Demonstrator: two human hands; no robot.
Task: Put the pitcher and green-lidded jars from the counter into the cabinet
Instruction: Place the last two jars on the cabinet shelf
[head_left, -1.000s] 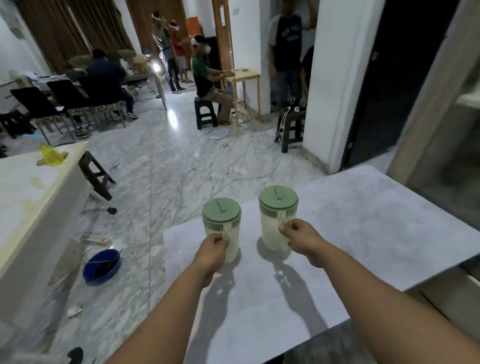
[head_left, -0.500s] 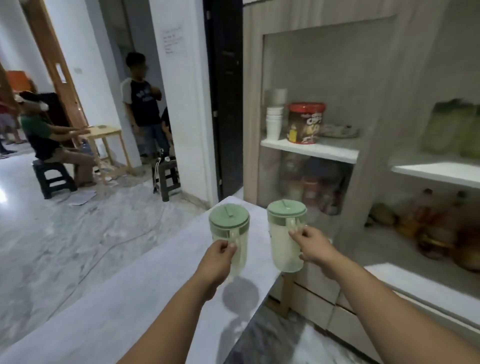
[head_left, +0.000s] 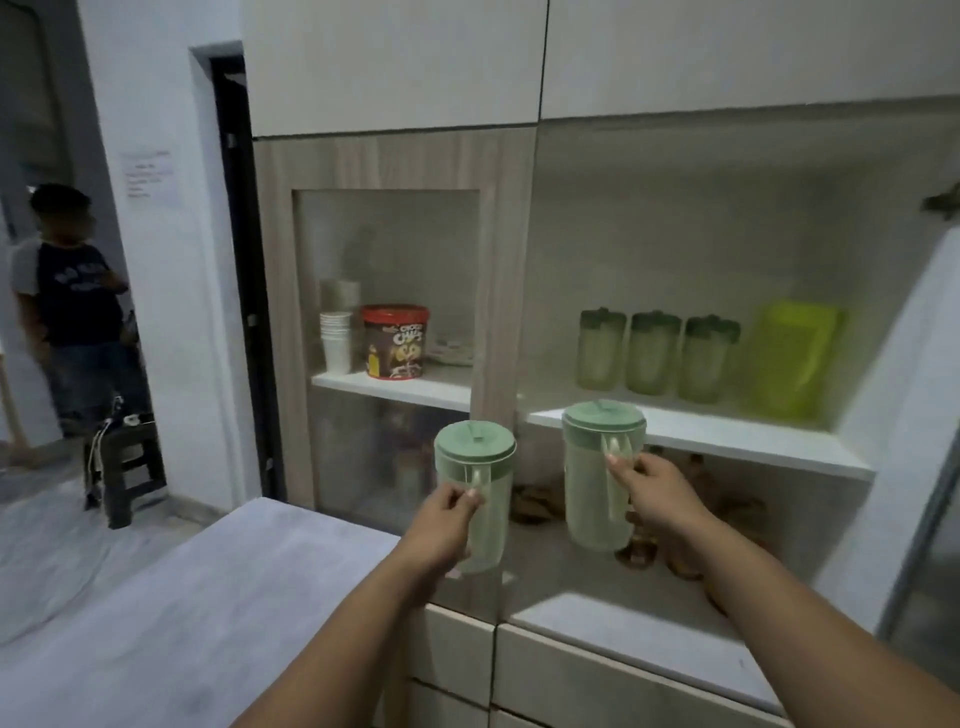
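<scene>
Each hand carries a green-lidded jug by its handle, in the air in front of the cabinet (head_left: 509, 291). The left hand (head_left: 441, 525) is closed around the handle of the left jug (head_left: 480, 499), which hangs just past the far corner of the counter (head_left: 208, 597). The right hand (head_left: 652, 491) grips the handle of the right jug (head_left: 597, 488), level with the front edge of the white shelf (head_left: 727, 441).

At the back of that shelf stand three green-lidded jars (head_left: 657, 353) in a row, with a yellow-green container (head_left: 792, 358) at their right end. Behind the glass door (head_left: 389, 353) to the left sit stacked paper cups (head_left: 336, 340) and a red-lidded tub (head_left: 396, 340).

Brown things on the lower shelf are too blurred to make out. A person (head_left: 78, 306) stands in the doorway at far left, beside a dark stool (head_left: 127, 467).
</scene>
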